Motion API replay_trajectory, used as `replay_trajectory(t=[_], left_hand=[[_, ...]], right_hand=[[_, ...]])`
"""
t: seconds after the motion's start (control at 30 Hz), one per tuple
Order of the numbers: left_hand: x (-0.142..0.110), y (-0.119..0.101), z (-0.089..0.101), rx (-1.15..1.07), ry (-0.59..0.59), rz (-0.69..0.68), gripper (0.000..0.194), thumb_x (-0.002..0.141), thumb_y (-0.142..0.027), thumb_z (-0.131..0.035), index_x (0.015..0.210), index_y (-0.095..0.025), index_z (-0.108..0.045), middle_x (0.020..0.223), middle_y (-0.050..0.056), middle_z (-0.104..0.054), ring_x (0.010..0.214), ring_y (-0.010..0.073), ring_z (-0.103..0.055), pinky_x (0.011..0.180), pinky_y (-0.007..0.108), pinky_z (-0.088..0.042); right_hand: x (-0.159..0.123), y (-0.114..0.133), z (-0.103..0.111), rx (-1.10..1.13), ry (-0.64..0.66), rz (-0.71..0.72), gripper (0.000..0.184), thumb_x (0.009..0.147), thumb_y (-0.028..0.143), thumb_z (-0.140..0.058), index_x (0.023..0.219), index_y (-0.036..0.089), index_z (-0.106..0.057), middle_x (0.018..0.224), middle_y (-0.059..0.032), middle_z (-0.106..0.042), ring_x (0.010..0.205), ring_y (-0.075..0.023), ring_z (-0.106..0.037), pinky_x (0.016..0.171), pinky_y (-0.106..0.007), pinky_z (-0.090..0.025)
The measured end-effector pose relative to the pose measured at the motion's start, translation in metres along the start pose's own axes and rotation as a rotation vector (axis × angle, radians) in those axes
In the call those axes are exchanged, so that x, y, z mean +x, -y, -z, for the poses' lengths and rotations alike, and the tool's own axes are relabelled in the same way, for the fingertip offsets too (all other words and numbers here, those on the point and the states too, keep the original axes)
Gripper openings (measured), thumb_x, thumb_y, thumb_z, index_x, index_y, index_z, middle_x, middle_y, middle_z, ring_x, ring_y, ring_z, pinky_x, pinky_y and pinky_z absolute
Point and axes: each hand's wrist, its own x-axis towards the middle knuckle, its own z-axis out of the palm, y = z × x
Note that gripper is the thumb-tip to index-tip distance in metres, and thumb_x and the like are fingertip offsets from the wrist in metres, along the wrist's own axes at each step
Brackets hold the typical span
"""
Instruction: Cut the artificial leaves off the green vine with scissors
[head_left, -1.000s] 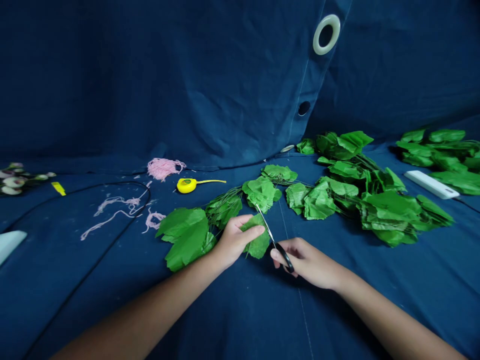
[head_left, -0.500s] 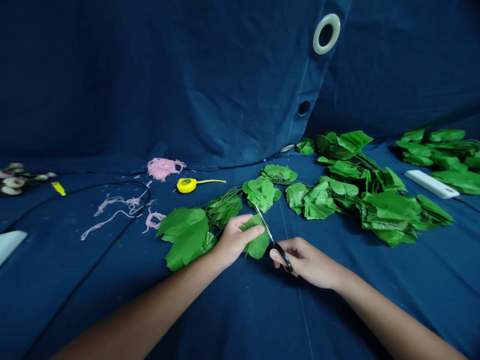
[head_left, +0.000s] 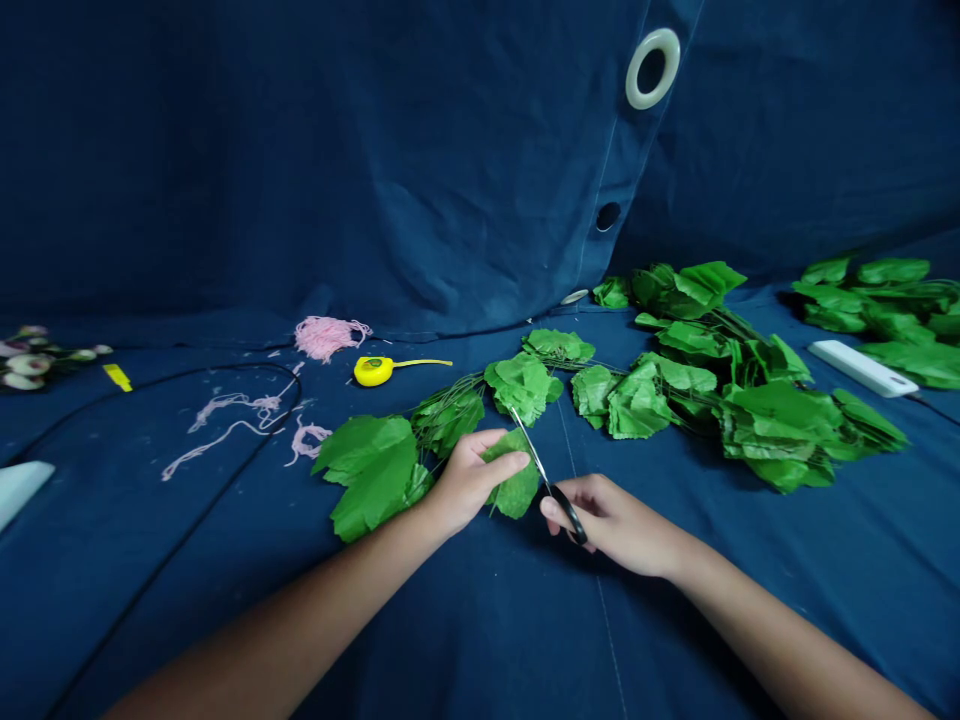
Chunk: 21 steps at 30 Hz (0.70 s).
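1. Your left hand [head_left: 472, 482] and right hand [head_left: 611, 525] have barely moved since the earlier view.
2. The left pinches an artificial leaf [head_left: 516, 492]; the right grips black-handled scissors [head_left: 568, 512], blades at that leaf.
3. Navy cloth [head_left: 225, 610] lies beneath and rises ahead, with a pale grommet [head_left: 652, 68]; artificial leaf garlands [head_left: 772, 430] lie right of your hands.

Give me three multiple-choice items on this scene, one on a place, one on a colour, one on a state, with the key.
1. Where does the yellow tape measure lie relative to the pink yarn bundle? A) to its right B) on top of it C) to its left
2. What colour is the leaf held by the left hand? A) white B) green C) pink
3. What state are the scissors in? A) lying on the cloth B) held in the right hand C) held in the left hand

1: A, the tape lies right of the yarn. 2: B, the leaf shows green. 3: B, the right hand grips the black handles.
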Motion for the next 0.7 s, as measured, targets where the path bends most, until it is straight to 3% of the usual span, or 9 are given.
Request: replay_trajectory(t=[0.7], left_hand=[[-0.0003, -0.0029, -0.0013, 0.001, 0.001, 0.010, 0.027, 0.080, -0.035, -0.082, 0.093, -0.012, -0.076, 0.084, 0.006, -0.074, 0.069, 0.0147, -0.064, 0.065, 0.025, -0.050]], right_hand=[[-0.0004, -0.0002, -0.0005, -0.015, 0.006, 0.000, 0.059, 0.095, 0.068, -0.056, 0.089, 0.011, -0.066, 0.070, 0.0006, -0.050, 0.062, -0.0062, -0.043, 0.057, -0.016, -0.031]])
